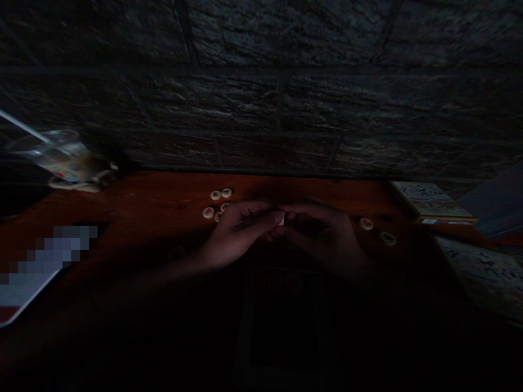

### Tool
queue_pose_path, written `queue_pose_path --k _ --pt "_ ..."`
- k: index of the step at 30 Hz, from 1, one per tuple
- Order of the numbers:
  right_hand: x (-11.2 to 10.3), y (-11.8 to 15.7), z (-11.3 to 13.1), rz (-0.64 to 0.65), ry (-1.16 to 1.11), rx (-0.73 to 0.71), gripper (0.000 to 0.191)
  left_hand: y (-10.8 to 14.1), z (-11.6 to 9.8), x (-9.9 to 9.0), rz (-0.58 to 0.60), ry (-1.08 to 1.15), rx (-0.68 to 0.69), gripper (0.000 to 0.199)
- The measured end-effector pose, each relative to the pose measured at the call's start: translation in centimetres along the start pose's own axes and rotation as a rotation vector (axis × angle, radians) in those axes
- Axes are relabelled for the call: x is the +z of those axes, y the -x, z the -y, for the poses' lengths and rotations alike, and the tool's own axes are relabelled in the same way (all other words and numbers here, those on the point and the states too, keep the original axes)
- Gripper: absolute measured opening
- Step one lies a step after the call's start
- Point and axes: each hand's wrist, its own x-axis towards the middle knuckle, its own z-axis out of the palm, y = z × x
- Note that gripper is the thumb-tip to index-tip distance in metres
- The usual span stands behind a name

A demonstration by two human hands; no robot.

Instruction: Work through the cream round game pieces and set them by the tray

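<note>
In the head view my left hand (241, 231) and my right hand (322, 231) meet over the middle of a wooden table. Between their pinched fingers is a pale piece (281, 219), mostly covered, which looks like a xiangqi piece. Left of my hands lie several round xiangqi pieces, one with a red character (208, 213) and two with black characters close together, such as this black piece (216, 195). To the right are a red-marked piece (366, 224) and a darker piece (388, 238). Below my hands, a dim shallow box (247, 321) holds a row of pieces near its far edge.
A clear plastic cup (75, 158) with a straw stands at the far left. Two flat printed boxes, a farther box (433, 198) and a nearer box (486, 272), lie at the right. A rough brick wall (261, 103) rises behind the table (155, 190). The near side is very dark.
</note>
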Motion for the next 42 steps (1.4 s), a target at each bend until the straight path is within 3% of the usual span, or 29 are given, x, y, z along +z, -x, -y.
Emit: queue_pose_path --k 7,16,23,29,42 --pt "0.08 -0.02 0.03 -0.005 -0.015 0.009 0.037 -0.13 -0.02 0.09 -0.001 0.016 -0.012 0.016" --pt "-0.04 -0.04 0.04 -0.006 0.034 -0.047 0.031 0.0 -0.23 0.19 0.016 0.041 -0.007 0.016" --pt "-0.06 -0.06 0.2 0.002 0.008 -0.012 0.039 -0.12 -0.31 0.22 0.024 0.0 0.002 0.016" --pt "0.01 -0.09 -0.05 -0.014 0.002 -0.015 0.028 -0.01 -0.34 0.19 0.023 -0.001 -0.007 0.015" --pt "0.04 -0.03 0.15 -0.002 -0.001 0.042 0.034 -0.02 -0.25 0.18 0.047 0.048 -0.009 0.012"
